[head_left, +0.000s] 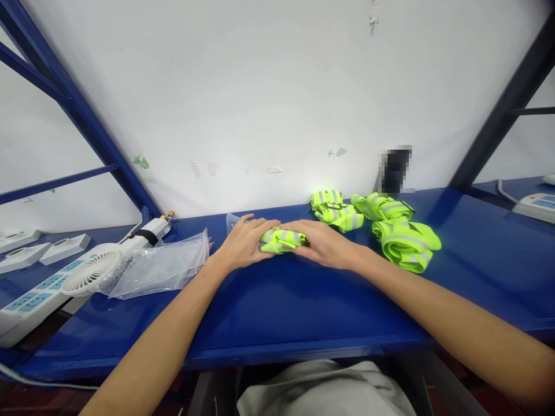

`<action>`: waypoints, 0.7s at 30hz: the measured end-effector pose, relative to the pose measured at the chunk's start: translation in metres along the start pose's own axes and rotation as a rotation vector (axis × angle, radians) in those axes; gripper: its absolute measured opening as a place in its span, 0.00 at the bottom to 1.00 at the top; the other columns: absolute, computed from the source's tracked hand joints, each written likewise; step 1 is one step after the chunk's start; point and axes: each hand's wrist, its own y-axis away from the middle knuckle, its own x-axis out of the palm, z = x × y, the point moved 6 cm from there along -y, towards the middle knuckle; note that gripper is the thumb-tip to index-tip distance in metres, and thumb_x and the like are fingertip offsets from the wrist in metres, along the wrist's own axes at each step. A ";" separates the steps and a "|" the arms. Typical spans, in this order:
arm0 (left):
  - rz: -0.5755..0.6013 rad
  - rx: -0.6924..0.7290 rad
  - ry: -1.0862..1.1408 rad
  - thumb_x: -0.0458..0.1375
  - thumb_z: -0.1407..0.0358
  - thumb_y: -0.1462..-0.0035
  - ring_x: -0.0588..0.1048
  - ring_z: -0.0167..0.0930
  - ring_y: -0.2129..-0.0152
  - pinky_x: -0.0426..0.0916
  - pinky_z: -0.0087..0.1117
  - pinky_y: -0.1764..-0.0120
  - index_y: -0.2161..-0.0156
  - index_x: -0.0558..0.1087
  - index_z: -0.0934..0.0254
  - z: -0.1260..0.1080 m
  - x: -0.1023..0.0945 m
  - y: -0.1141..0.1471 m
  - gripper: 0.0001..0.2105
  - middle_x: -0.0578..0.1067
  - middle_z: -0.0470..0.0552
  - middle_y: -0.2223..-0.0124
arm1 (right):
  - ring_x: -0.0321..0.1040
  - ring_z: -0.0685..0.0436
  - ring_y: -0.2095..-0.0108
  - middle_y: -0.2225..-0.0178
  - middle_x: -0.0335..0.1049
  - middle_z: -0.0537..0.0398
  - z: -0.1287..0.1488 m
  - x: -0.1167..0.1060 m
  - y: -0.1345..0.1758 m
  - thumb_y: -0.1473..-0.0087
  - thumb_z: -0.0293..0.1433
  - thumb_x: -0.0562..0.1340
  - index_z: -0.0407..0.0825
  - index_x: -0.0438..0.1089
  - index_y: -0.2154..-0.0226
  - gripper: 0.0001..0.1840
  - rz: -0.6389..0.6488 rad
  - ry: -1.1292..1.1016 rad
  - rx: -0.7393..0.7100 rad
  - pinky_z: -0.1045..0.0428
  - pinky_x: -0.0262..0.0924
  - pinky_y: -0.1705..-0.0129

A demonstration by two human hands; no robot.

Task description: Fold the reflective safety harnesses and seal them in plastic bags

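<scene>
A rolled bundle of neon yellow-green reflective strap (281, 240) with silver-grey stripes lies low over the blue table, in the middle of the view. My left hand (247, 241) is closed on its left end, and my right hand (323, 242) grips its right end. Both sets of fingers curl over the bundle and hide its ends. Clear plastic (232, 221) sticks out behind my left hand; how it lies around the bundle is hidden.
More reflective rolls (336, 211) (407, 242) lie to the right near the wall, beside a blurred dark object (394, 170). At left are clear zip bags (162, 266), a small white fan (93, 268) and a power strip (39, 289). Blue frame posts (87, 115) flank the table (303, 312).
</scene>
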 end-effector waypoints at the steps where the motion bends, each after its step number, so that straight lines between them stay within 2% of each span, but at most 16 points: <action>1: -0.008 0.020 -0.021 0.61 0.52 0.45 0.74 0.42 0.50 0.54 0.51 0.40 0.42 0.66 0.61 -0.002 0.000 0.000 0.28 0.76 0.56 0.47 | 0.69 0.38 0.50 0.47 0.67 0.43 0.002 0.001 0.000 0.38 0.31 0.59 0.49 0.62 0.43 0.21 0.013 -0.002 -0.014 0.44 0.65 0.49; 5: -0.037 0.079 -0.049 0.60 0.49 0.45 0.75 0.41 0.52 0.51 0.52 0.38 0.45 0.68 0.62 -0.009 0.000 -0.001 0.27 0.77 0.56 0.50 | 0.68 0.40 0.52 0.45 0.60 0.41 0.005 0.000 -0.001 0.39 0.29 0.58 0.48 0.63 0.45 0.19 0.030 -0.010 -0.025 0.45 0.66 0.51; 9: -0.035 0.046 0.008 0.60 0.52 0.44 0.76 0.39 0.53 0.59 0.45 0.42 0.46 0.68 0.62 -0.008 -0.004 -0.003 0.23 0.78 0.53 0.50 | 0.67 0.41 0.54 0.52 0.65 0.46 0.010 -0.008 -0.004 0.39 0.28 0.59 0.48 0.64 0.49 0.15 0.011 -0.078 -0.044 0.46 0.65 0.51; 12: -0.005 0.029 0.067 0.61 0.55 0.45 0.77 0.38 0.56 0.62 0.42 0.45 0.47 0.68 0.62 -0.006 -0.007 -0.005 0.22 0.78 0.52 0.51 | 0.67 0.41 0.54 0.53 0.66 0.47 0.012 -0.012 -0.005 0.39 0.28 0.59 0.49 0.63 0.50 0.14 0.004 -0.083 -0.064 0.46 0.65 0.51; 17: 0.032 0.040 0.100 0.61 0.50 0.46 0.77 0.38 0.59 0.65 0.40 0.50 0.53 0.71 0.62 -0.009 -0.009 -0.007 0.22 0.79 0.51 0.57 | 0.67 0.40 0.54 0.53 0.66 0.44 0.016 -0.008 -0.005 0.38 0.28 0.57 0.47 0.63 0.49 0.14 -0.008 -0.016 -0.107 0.46 0.66 0.53; 21: -0.048 0.040 0.073 0.60 0.48 0.45 0.77 0.38 0.60 0.65 0.41 0.50 0.53 0.71 0.63 -0.011 -0.009 -0.006 0.23 0.79 0.52 0.58 | 0.67 0.39 0.54 0.53 0.66 0.42 0.019 -0.005 -0.006 0.38 0.29 0.57 0.45 0.63 0.50 0.14 -0.051 0.025 -0.129 0.44 0.66 0.53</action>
